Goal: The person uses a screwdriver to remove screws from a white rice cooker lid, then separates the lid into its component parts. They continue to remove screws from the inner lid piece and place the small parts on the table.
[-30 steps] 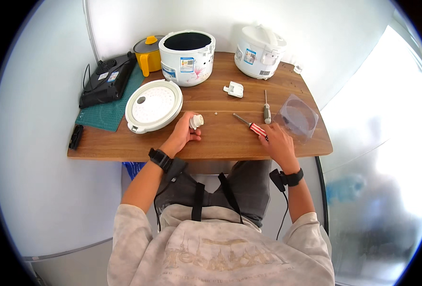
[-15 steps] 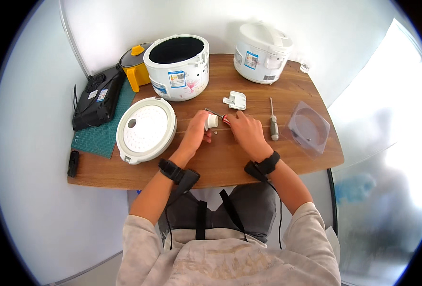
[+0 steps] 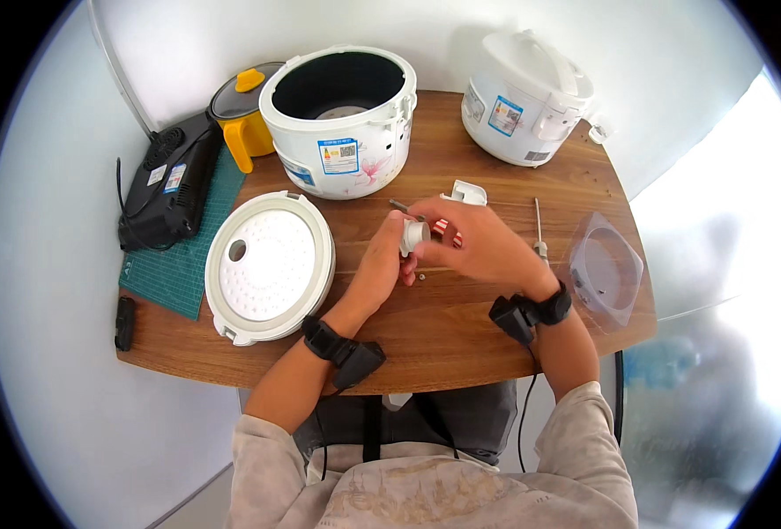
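My left hand (image 3: 382,266) grips a small white round plastic part (image 3: 414,236), its rimmed end facing right. My right hand (image 3: 483,242) reaches over from the right, with thumb and forefinger curled onto that same part. Between those fingers shows the red-and-white striped handle of a screwdriver (image 3: 446,231); its metal shaft pokes out beyond, and whether the palm touches the handle is hidden. A tiny metal piece (image 3: 421,277) lies on the wood just below the hands. Behind my right hand, a white plastic cover (image 3: 468,192) is partly hidden.
Left of my hands rests a round white rice-cooker lid (image 3: 267,264). An open cooker body (image 3: 342,123) and a closed rice cooker (image 3: 527,101) stand behind. A grey-handled screwdriver (image 3: 538,220) and a clear plastic tray (image 3: 604,273) lie right, a yellow pot (image 3: 248,123) far left.
My right hand has moved from the striped screwdriver handle onto the white part, its fingers now curled there. My left hand keeps hold of the part. The whole view has shifted slightly.
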`<state>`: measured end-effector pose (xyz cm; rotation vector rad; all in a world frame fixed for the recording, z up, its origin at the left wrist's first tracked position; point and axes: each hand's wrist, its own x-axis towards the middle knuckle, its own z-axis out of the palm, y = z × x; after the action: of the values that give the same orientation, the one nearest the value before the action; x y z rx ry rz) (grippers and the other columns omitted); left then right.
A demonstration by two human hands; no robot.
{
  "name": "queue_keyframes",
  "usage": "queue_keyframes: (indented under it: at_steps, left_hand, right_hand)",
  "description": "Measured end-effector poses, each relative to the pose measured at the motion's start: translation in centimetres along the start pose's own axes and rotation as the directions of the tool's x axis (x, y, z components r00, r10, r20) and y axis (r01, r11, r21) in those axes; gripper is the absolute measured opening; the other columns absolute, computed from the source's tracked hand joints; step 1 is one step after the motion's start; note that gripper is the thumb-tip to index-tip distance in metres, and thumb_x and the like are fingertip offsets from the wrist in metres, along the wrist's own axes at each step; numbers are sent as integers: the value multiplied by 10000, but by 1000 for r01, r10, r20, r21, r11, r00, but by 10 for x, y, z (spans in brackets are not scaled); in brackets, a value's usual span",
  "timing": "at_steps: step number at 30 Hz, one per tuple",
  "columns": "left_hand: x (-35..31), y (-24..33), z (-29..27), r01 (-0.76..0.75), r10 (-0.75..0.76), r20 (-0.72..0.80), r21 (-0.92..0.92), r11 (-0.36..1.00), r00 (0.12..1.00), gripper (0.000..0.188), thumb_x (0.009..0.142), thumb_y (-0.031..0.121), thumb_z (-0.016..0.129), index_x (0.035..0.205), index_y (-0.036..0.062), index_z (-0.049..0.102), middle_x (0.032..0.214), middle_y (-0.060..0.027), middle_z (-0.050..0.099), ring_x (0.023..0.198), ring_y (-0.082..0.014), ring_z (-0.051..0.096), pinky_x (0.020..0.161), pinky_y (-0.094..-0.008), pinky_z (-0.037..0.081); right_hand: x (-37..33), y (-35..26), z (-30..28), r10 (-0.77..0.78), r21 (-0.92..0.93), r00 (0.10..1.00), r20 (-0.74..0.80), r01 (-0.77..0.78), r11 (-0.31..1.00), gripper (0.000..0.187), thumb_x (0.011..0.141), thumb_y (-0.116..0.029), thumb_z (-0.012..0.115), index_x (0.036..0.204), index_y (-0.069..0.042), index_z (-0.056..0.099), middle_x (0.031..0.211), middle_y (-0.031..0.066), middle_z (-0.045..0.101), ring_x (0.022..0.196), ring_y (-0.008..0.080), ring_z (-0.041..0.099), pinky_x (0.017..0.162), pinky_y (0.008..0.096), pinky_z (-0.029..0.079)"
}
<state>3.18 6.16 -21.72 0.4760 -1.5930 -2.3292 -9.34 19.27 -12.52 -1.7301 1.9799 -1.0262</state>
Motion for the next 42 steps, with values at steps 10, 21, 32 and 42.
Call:
queue_keyframes:
  at_steps: [10,21,32,42]
  left_hand:
    - [-17,16,3,-3,-7,84,119,993,996,483,1100,475,259,1010,76,516,762,-20,485,564,-95,434,487,-256,429]
    - [-15,15,-5,81,-70,58,-202,976,996,404,1075,450,337,1046,103,543,724,-9,482,559,-91,395,489,-270,394]
    - [-15,14,-2,80,-72,43,-233,969,996,381,1058,344,371,1217,68,580,981,-63,643,726,-124,566,609,-283,498]
    - [-14,15,-2,71,-55,76,-215,974,996,390,1039,249,340,1275,40,571,1050,-68,659,866,-176,671,722,-301,543]
  right_hand:
    - [-11,6,24,-31,-63,997,-77,26,998,358,866,-218,787,1139,-56,623,854,96,692,712,214,698,665,303,550]
    - [-18,4,14,79,-132,987,-143,-98,986,342,825,-113,708,1132,-71,562,959,129,678,770,343,670,680,415,532]
    - [-23,17,12,91,-344,989,-116,-125,931,258,845,-151,701,1034,-62,549,897,129,644,799,357,648,672,462,503]
    - [-30,32,20,71,-386,996,-55,-86,918,148,852,-111,694,885,-57,561,832,108,634,766,353,629,652,449,482]
